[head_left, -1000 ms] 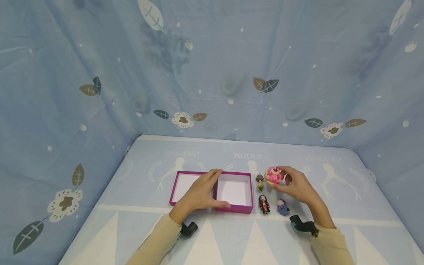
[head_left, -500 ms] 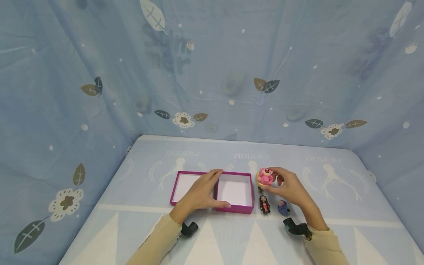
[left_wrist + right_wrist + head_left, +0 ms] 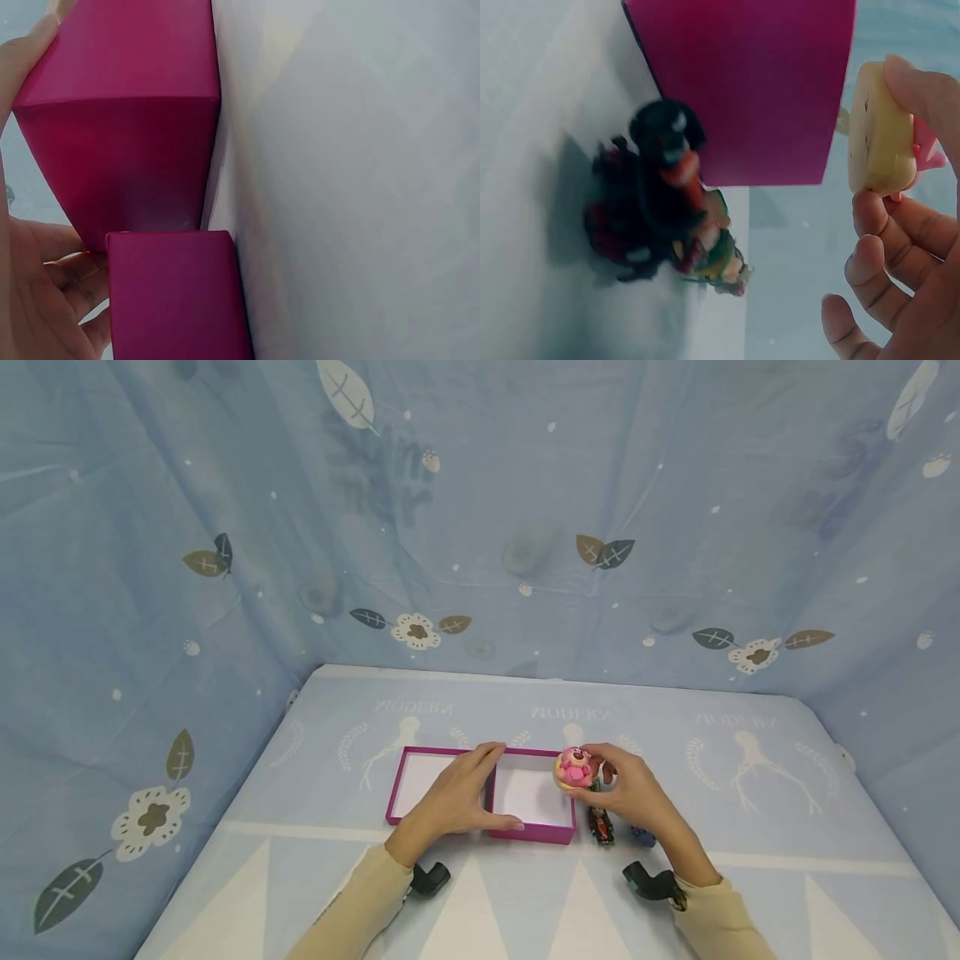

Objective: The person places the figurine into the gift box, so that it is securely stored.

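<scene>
My right hand (image 3: 624, 789) pinches a pink bear figurine (image 3: 576, 767) by its round yellow base (image 3: 881, 139), between thumb and fingertips. In the head view the figurine overlaps the right rim of a magenta box (image 3: 531, 834) with a white inside. My left hand (image 3: 453, 795) spans the box, its thumb at the near wall and its fingers at the far one. Left of it lies the shallow magenta lid (image 3: 397, 785), partly covered by that hand. Below my right hand is a long-haired figurine (image 3: 601, 828) in red and black.
A blue figurine (image 3: 643, 837) shows partly from under my right wrist. Behind the long-haired one stands a green-clad figurine (image 3: 718, 259), mostly hidden in the head view. Patterned pale cloth (image 3: 765, 810) covers the table, and blue curtains (image 3: 480, 527) hang around it.
My right hand has carried the pink bear figurine leftward, past the green-clad figurine, to the box's right rim. My left hand, the box and the lid stay put.
</scene>
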A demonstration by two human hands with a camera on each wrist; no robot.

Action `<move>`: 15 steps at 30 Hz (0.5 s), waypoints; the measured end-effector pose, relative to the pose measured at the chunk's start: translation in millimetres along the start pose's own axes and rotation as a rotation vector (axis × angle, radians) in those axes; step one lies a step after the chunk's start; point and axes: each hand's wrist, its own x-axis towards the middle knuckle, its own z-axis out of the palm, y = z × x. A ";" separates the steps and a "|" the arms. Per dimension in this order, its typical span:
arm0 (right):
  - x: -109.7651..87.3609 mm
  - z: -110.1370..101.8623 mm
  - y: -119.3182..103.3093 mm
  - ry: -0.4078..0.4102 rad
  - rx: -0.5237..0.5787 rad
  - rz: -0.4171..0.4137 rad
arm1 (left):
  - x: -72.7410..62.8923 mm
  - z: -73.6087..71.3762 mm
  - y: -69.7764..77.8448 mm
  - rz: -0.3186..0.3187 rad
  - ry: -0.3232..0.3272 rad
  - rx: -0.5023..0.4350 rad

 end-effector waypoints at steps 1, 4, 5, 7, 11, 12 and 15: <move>0.1 1.3 -0.5 0.002 0.002 -0.004 | 0.2 0.1 0.0 0.000 -0.001 0.002; 0.9 4.8 -2.2 0.006 0.011 -0.013 | 0.5 -0.2 0.2 -0.002 -0.005 0.006; 1.1 6.0 -2.7 0.005 0.007 -0.015 | 0.6 -0.1 0.2 -0.003 -0.007 0.006; 1.6 8.5 -3.8 0.003 0.003 -0.020 | 0.8 0.0 0.1 -0.005 -0.011 0.009; 2.3 13.8 -6.3 -0.012 0.013 -0.016 | 0.7 0.0 0.1 -0.006 -0.014 0.015; 2.1 15.3 -6.6 -0.015 0.016 -0.013 | 0.6 -0.1 0.2 -0.006 -0.014 0.017; 1.8 18.6 -8.1 -0.016 0.024 -0.009 | 0.4 0.1 0.6 -0.005 -0.012 0.013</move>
